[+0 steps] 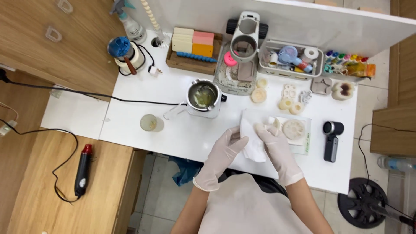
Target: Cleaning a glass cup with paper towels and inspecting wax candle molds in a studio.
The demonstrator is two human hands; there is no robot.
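Both hands wear white gloves and meet over a white paper tissue (252, 145) at the near edge of the white table (173, 134). My left hand (223, 154) holds the tissue from the left. My right hand (273, 145) presses into it from the right, fingers pointing up and left. Just right of the hands, a round cream wax piece with a lotus-like pattern (294, 128) lies on a clear sheet (305, 141).
A metal melting pot (202, 96) with pale liquid stands at mid-table, a small glass (149, 122) to its left. Several small cream wax shapes (286, 103) lie behind. A black handheld device (332, 139) lies at right, a heat gun (82, 169) on the wooden counter.
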